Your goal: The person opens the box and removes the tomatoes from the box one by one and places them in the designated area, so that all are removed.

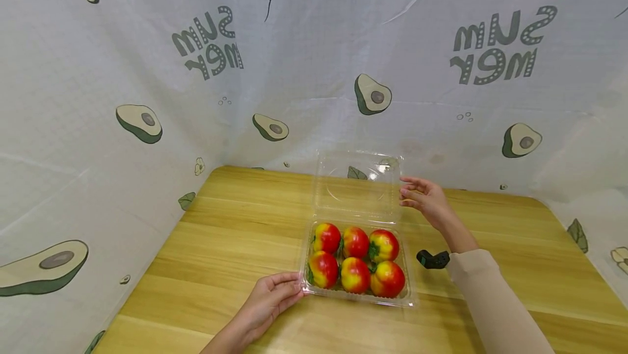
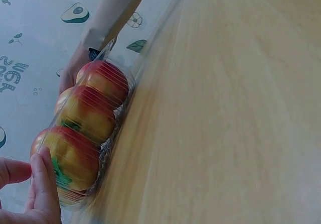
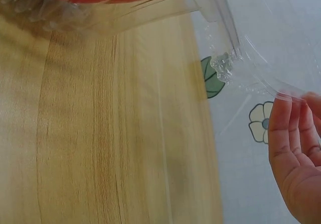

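Observation:
A clear plastic clamshell box (image 1: 363, 300) lies on the table with its lid (image 1: 338, 193) raised at the back. Inside sit several round red-and-yellow fruits (image 1: 355, 275) in two rows, with green leafy tops on some. My left hand (image 1: 269, 302) holds the box's front left corner, thumb and fingers at the rim. In the left wrist view, those fingers (image 2: 46, 181) are beside the nearest fruit. The right hand (image 1: 429, 201) pinches the lid's right edge between thumb and fingertips, which the right wrist view shows close up at the thin plastic edge (image 3: 288, 94).
The wooden table (image 1: 221, 245) carries the box. A small black angular object (image 1: 433, 259) appears beside the right sleeve. Behind and to the left hangs a pale curtain (image 1: 314, 70) printed with avocados and lettering, meeting the table's edges.

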Demonstrator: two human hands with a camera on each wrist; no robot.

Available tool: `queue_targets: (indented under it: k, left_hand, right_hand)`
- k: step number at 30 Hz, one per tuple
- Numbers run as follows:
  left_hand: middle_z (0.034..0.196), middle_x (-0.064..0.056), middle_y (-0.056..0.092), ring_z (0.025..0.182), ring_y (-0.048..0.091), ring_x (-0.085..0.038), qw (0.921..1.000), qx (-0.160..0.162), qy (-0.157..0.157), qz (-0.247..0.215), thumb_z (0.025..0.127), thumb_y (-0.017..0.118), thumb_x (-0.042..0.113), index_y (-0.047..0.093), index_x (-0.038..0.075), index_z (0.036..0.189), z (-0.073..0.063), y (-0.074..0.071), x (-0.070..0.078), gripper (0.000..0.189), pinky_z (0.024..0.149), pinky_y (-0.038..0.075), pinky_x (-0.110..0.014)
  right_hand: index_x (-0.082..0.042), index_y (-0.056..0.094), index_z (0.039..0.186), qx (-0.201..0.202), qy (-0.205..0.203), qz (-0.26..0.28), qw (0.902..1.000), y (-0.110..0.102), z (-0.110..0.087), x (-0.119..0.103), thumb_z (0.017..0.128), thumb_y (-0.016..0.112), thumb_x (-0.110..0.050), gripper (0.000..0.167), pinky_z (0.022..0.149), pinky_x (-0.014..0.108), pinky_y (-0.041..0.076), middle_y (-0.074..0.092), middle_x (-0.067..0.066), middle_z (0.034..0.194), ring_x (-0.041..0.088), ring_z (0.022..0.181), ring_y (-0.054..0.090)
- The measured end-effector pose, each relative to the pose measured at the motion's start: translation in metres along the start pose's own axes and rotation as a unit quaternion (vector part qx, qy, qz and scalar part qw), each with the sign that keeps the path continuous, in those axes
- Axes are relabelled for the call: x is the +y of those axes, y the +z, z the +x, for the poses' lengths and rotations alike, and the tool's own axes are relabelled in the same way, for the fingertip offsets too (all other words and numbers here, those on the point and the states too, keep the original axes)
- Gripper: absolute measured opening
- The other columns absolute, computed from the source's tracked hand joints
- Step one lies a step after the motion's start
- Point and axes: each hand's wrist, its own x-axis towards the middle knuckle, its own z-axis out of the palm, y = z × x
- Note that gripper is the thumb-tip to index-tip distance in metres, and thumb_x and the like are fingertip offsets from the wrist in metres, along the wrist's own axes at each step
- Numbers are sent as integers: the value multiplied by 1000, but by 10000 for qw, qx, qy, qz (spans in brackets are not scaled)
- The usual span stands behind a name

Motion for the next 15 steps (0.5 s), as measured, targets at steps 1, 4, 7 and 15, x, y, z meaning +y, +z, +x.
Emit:
queue_targets:
  k: [1,4,7,15]
  left_hand:
    - [108,-14,68,100,68,-19,10000,5,-1,-3,98,58,-2,50,-18,130,0,0,0,37,93,53,-29]
    - [108,-14,68,100,68,-19,10000,12,-8,-19,98,58,-2,50,-19,130,0,1,1,37,93,53,-29]
    - [107,-14,68,100,68,-19,10000,15,-23,-30,98,58,-2,50,-19,130,0,1,1,37,93,53,-29]
    - [105,-13,68,98,69,-20,10000,-6,-28,-34,97,57,-4,49,-20,128,-1,2,3,35,92,54,-28]
  right_hand:
    - [-11,65,119,-13,36,-12,10000,0,1,0,99,57,2,25,77,29,59,62,6,98,16,84,65]
    - [2,55,130,7,146,-76,9999,-1,3,1,100,57,1,30,77,28,59,62,6,99,15,84,64]
    - [14,42,138,31,274,-145,9995,-2,5,3,100,56,0,42,77,28,59,63,5,98,15,83,64]
    - [19,35,140,8,518,17,9987,-4,9,8,101,53,3,47,76,28,59,66,5,94,15,81,64]
